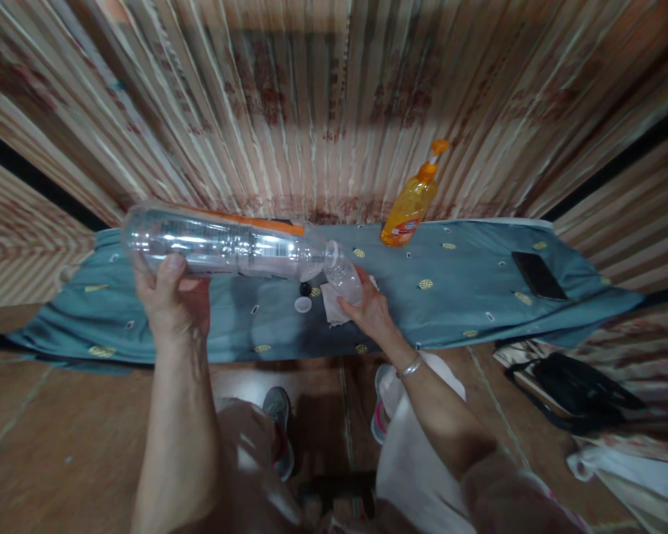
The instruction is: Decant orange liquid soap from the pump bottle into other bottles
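Note:
My left hand (170, 297) grips a large clear plastic bottle (223, 245) near its base and holds it tipped on its side, neck pointing right. The bottle's mouth meets a small clear container (345, 280) that my right hand (370, 308) holds over a white tissue (332, 304). A white cap (303, 304) and a small dark cap (305, 288) lie on the blue-grey cloth (450, 311) just left of the tissue.
An orange pump bottle (412, 204) stands at the back of the cloth-covered table. A black phone (539, 275) lies at the right. A black bag (576, 389) sits on the floor at the right. Patterned curtains hang behind. My feet show below the table.

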